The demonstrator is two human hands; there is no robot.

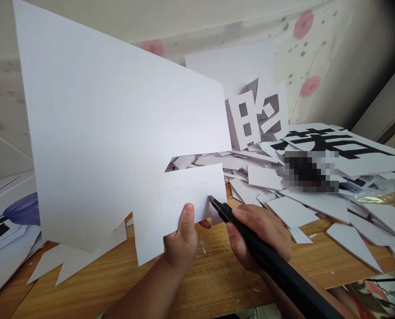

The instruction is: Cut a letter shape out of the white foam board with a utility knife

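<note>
My left hand (183,237) grips the lower part of a large white board (117,119), thumb on the front face and fingers behind it. The board is held up off the table, tilted, with a notch in its right side and a gap in its lower edge. A thin rectangular outline shows on the lower right part. My right hand (260,235) is closed around a black pen-shaped cutter (267,257). Its narrow tip meets the board at the right end of the outline, to the right of my left thumb. Most of my left fingers are hidden behind the board.
White offcuts (293,212) lie piled on the wooden table (204,288). Behind stand raised white letter shapes (248,119). A sheet with black printed characters (343,146) lies at the right. A bag with a purple part (21,210) is at the left; a pixelated patch covers something among the scraps.
</note>
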